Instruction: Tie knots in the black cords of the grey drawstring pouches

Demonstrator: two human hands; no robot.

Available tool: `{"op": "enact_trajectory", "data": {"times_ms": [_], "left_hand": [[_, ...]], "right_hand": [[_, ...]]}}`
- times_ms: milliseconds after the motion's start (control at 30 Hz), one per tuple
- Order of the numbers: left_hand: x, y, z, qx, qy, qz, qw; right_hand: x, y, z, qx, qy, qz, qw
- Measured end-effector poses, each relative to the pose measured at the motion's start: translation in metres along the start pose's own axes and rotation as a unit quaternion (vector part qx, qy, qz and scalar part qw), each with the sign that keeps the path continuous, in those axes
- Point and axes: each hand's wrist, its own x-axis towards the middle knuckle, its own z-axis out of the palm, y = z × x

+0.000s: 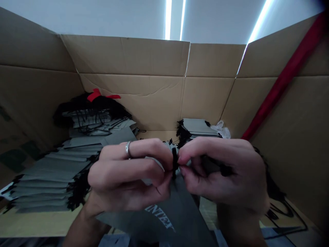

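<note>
Left hand (131, 175): 1 ring on a finger; fingertips pinching the black cord (174, 164) from its left.
Right hand (223, 171): thumb and forefinger pinching at the cord's right side.
Grey piece (180, 202): just below both hands, with white lettering.
Large grey stack (51, 175): left of the left hand, on the table (38, 224).
Smaller grey stack (196, 127): beyond the right hand.
Red strip (285, 79): slanting, beyond and right of the right hand.
</note>
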Motion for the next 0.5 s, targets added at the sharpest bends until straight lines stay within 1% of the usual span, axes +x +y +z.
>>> {"op": "enact_trajectory", "data": {"times_ms": [67,167,233,300,367,433,500], "left_hand": [[0.003,-0.006,0.007,-0.053,0.036,0.004,0.998],[0.006,-0.017,0.018,-0.16,0.078,0.013,0.984],[0.007,-0.022,0.02,-0.199,0.09,0.006,0.976],[0.006,-0.022,0.018,-0.169,0.084,-0.003,0.982],[0.004,-0.017,0.011,-0.09,0.067,-0.006,0.994],[0.001,-0.01,0.004,-0.009,0.035,-0.001,0.999],[-0.002,-0.003,-0.001,0.041,0.004,0.005,0.999]], "right_hand": [[0.0,0.002,0.002,0.023,0.012,0.007,1.0],[0.0,0.004,0.004,0.049,0.034,0.011,0.998],[0.001,0.004,0.005,0.047,0.044,0.008,0.998],[0.002,0.004,0.005,0.03,0.045,0.004,0.999],[0.002,0.004,0.004,0.01,0.047,0.001,0.999],[0.002,0.004,0.003,-0.008,0.048,0.002,0.999],[0.002,0.003,0.002,-0.025,0.046,0.003,0.999]]}}
